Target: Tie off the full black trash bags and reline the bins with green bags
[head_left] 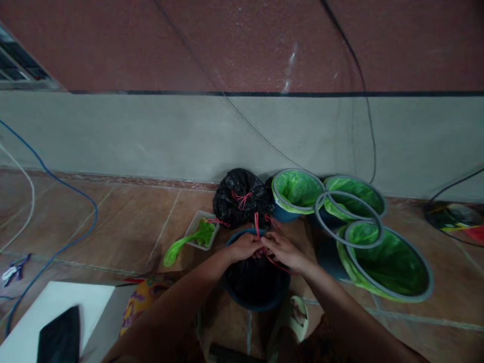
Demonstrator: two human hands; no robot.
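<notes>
My left hand (245,247) and my right hand (280,248) meet over a blue bin (257,308), fingers closed round a thin red drawstring (256,224). One length of the string stands up between the hands; another trails right across the rim. A black garbage bag (253,287) lines the bin, its top partly hidden under my hands. Just beyond sits a bulging black bag (242,189), its red string tied in a bow. A white tray (192,222) on the left holds a crumpled green bag (174,253) that spills over its edge.
On the right are a bin with a green liner (297,186), a second lined bin (383,199) and a third (429,282). A loose grey ring (318,224) lies over the last two. A blue cable (96,217), keys (15,271) and a white box (60,297) are left.
</notes>
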